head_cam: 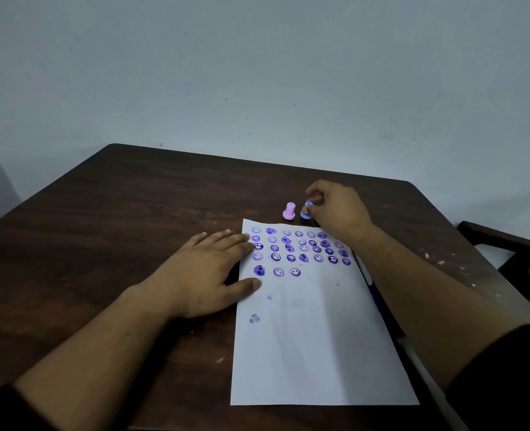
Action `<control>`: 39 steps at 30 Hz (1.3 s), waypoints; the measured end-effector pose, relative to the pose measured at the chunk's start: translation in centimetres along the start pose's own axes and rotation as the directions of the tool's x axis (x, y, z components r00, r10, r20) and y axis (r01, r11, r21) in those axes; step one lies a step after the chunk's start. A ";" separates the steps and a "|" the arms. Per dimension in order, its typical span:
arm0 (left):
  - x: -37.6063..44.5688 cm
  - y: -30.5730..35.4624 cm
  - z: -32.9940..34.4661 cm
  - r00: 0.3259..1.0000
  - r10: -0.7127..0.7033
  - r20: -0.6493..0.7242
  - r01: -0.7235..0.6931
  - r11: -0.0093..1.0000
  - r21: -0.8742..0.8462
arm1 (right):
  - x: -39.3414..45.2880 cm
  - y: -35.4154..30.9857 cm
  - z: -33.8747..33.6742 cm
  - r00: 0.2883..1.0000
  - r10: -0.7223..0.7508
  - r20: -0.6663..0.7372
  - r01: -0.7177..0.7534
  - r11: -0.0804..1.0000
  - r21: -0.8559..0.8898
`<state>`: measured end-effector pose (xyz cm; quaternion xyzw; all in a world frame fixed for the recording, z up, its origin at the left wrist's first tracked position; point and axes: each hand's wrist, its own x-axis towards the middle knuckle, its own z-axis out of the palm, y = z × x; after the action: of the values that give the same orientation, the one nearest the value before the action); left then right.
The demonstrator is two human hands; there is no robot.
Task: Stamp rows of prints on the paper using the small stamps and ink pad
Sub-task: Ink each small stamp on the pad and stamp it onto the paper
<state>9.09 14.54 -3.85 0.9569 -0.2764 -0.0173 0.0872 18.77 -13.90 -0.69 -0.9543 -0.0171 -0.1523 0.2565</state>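
Head view
Tabletop [108, 213]: dark wood, set against a pale wall.
Paper [313, 337]: white sheet lying flat, purple smiley prints [298, 250] in rows across its top part.
Left hand [201, 275]: flat, fingers spread, pressing on the paper's left edge and holding nothing.
Right hand [338, 209]: beyond the paper's top edge, fingertips pinched on a blue stamp [306, 210].
Pink stamp [289, 211]: upright on the tabletop, just left of the blue one.
Right forearm: covers the paper's right edge; something blue shows beside it, too hidden to identify.
Chair [506, 241]: dark frame at the far right.
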 end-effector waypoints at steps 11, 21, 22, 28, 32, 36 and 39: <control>0.0 -0.1 0.1 1.000 0.006 0.002 -0.006 1.000 -0.003 | 0.0 0.0 0.5 1.000 -0.006 0.022 0.008 0.995 -0.101; 0.0 -0.1 0.1 1.000 0.001 0.000 -0.001 1.000 -0.003 | 0.3 -1.3 0.3 0.995 -0.092 0.049 0.097 0.990 -0.107; 0.0 -0.1 0.1 1.000 0.001 -0.003 -0.001 1.000 -0.003 | 0.3 -1.4 0.5 0.993 -0.112 0.046 0.117 0.986 -0.116; 0.0 -0.1 0.0 1.000 -0.001 -0.006 0.001 1.000 -0.004 | 0.5 -1.9 0.9 0.981 -0.188 0.044 0.193 0.961 -0.197; -0.1 0.0 0.1 1.000 -0.005 -0.009 0.005 1.000 -0.003 | 0.5 -2.0 1.1 0.976 -0.214 0.040 0.217 0.958 -0.185; -0.1 0.1 0.0 1.000 -0.006 -0.006 0.006 1.000 -0.002 | 0.6 -2.1 1.4 0.975 -0.221 0.027 0.222 0.955 -0.199; -0.1 0.2 -0.1 1.000 -0.007 -0.003 0.007 1.000 -0.006 | 0.6 -2.2 1.8 0.971 -0.240 0.011 0.238 0.952 -0.195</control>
<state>8.95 14.43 -3.70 0.9577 -0.2728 -0.0170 0.0902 19.62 -11.09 -0.95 -0.9647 -0.1157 -0.1894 0.1416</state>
